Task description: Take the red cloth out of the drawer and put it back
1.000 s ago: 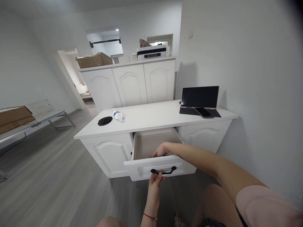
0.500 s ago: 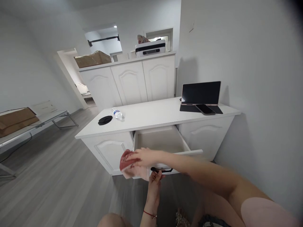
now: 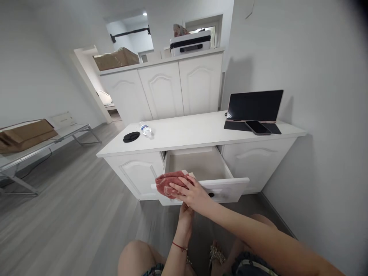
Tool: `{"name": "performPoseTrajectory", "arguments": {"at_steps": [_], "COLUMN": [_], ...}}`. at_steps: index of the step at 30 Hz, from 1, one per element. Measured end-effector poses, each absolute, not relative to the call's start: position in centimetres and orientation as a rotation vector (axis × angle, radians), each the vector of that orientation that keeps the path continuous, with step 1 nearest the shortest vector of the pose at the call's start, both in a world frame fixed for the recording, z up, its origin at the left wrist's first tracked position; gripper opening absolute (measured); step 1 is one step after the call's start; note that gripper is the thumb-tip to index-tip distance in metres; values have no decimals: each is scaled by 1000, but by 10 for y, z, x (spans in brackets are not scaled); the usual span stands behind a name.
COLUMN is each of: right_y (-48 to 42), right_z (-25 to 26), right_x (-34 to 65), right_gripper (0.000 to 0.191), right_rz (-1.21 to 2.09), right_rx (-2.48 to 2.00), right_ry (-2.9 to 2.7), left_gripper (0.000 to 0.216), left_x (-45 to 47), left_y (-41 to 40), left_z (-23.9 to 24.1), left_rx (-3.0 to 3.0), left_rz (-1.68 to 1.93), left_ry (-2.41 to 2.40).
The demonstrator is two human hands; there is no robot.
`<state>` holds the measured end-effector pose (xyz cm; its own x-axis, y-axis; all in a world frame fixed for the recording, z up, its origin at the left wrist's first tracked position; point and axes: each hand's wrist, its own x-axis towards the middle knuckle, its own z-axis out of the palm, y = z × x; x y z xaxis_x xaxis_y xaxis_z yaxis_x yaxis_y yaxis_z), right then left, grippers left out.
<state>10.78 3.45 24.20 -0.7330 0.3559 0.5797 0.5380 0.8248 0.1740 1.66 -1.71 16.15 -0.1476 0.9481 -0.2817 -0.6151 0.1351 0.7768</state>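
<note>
The middle drawer of a low white cabinet stands pulled out. My right hand grips a folded red cloth and holds it on the drawer's front edge at the left. My left hand reaches up under the right one to the drawer front, where the black handle was; its fingers are hidden behind my right hand. A red string circles my left wrist. The inside of the drawer looks bare.
On the cabinet top lie a water bottle, a black round lid, a tablet on a stand and a phone. A taller white cupboard stands behind. A folding table with cardboard is at left. A wall is close on the right.
My right hand came out of the drawer with the red cloth, swung left, and now rests it on the drawer's front edge. The drawer is pulled out further. My left hand stayed at the handle.
</note>
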Motion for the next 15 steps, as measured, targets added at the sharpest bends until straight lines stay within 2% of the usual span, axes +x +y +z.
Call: {"name": "performPoseTrajectory", "arguments": {"at_steps": [6, 15], "right_y": [24, 15], "right_z": [215, 180], "right_x": [167, 244], "right_gripper": [53, 53], "right_rz": [-557, -755], "right_rx": [-777, -947], "right_ry": [-2390, -2151], "left_gripper": [38, 54], "left_x": [18, 22], "left_y": [-18, -24], "left_z": [165, 187], "left_rx": [488, 457], "left_rz": [1431, 1416], "left_ry": [923, 1022]}}
